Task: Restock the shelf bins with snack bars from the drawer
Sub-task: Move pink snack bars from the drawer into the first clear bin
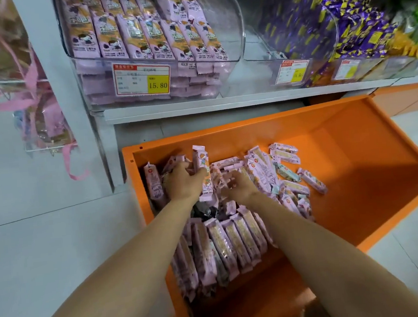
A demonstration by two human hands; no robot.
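Observation:
An orange drawer (356,148) stands pulled out below the shelf, its left half filled with pink-wrapped snack bars (227,246). My left hand (183,184) is down in the far left of the pile and grips a few bars, one pink bar (202,174) standing upright against my thumb. My right hand (236,185) lies beside it on the pile, fingers curled over bars, though the blur hides whether it holds any. Above, a clear shelf bin (234,26) holds rows of the same pink bars (143,33).
A price tag reading 15.80 (142,79) hangs on the bin's front. To the right, another clear bin (294,69) holds purple and yellow wrapped sweets. A grey shelf edge (223,104) overhangs the drawer. Pink ribbons (32,81) hang at the left.

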